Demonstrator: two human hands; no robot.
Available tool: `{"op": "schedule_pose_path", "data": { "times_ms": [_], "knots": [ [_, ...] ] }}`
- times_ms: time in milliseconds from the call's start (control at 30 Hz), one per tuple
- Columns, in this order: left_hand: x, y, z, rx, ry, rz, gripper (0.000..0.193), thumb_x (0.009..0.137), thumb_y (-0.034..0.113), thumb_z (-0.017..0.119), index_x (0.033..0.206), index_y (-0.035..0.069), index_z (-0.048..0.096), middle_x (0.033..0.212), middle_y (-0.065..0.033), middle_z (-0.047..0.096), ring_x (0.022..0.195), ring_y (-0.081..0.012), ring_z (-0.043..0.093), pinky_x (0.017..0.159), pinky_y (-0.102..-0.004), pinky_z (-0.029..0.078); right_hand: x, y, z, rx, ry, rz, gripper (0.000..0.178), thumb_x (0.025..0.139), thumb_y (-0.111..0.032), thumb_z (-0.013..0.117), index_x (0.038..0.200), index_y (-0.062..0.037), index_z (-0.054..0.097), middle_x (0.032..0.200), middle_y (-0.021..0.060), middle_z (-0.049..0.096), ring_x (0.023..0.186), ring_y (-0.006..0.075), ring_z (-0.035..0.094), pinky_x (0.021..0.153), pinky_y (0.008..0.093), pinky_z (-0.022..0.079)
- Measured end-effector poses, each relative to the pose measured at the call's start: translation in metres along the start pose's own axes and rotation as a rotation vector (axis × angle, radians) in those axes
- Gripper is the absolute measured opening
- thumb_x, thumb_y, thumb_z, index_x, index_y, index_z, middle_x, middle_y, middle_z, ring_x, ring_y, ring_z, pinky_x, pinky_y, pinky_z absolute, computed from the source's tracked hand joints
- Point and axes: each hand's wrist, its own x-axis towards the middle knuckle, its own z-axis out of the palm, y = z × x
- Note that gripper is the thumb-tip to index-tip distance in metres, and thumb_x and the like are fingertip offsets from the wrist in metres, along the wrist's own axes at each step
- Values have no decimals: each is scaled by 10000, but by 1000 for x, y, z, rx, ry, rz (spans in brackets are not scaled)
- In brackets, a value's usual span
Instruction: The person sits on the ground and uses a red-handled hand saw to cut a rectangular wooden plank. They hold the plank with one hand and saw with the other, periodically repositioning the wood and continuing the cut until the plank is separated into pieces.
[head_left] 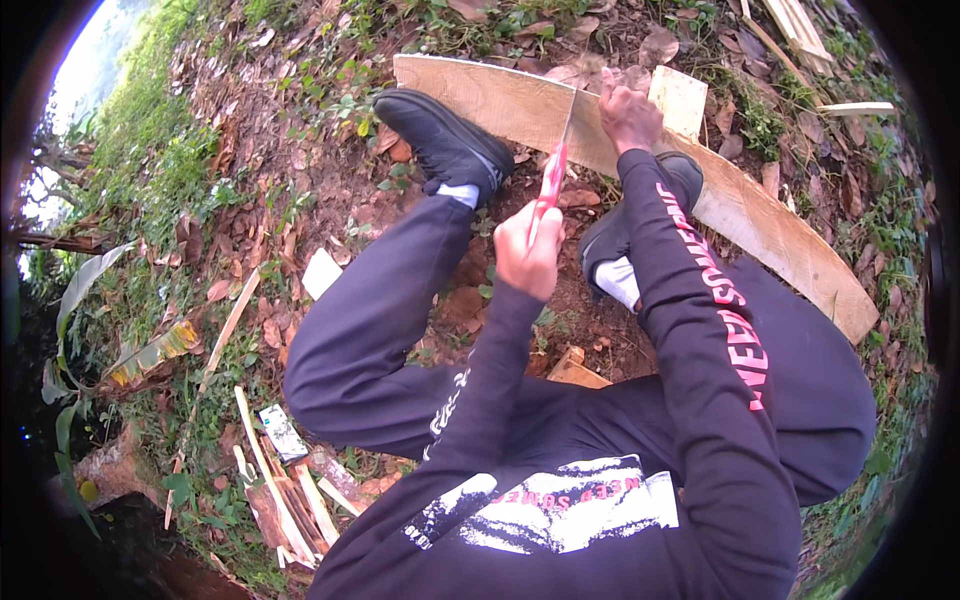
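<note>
left hand (528, 252) closed round red-handled saw (552, 177), upper centre; right hand (632, 115) curled at plank (480, 100) across upper frame, cannot tell if gripping. sawing seems in hand; next stroke likely calls for steady plank.

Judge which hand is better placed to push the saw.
Probably the left hand: it grips the red-handled saw, whose blade meets the board. The right hand is at the board, beside the blade.
</note>
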Motion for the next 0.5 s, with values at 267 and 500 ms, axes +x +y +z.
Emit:
{"op": "schedule_pose_path", "data": {
  "times_ms": [267,500],
  "knots": [
    [-146,15,-62,-157,68,-115,308,900,253,527,718,6,505,546,32,430,436,-15,314,414,-205,202,-14,10,9,-18,-120,7,693,991,-567,282,840,-70,741,774,219,691,761,386,698,704,486,555],
    [-149,7,-55,-64,1,-41,331,951,215,479,700,1,510,530,9,452,432,-45,354,424,-230,247,-10,27,10,-12,-83,-42,695,990,-576,277,834,-82,740,797,238,686,790,388,695,709,485,549]
  ]
}}
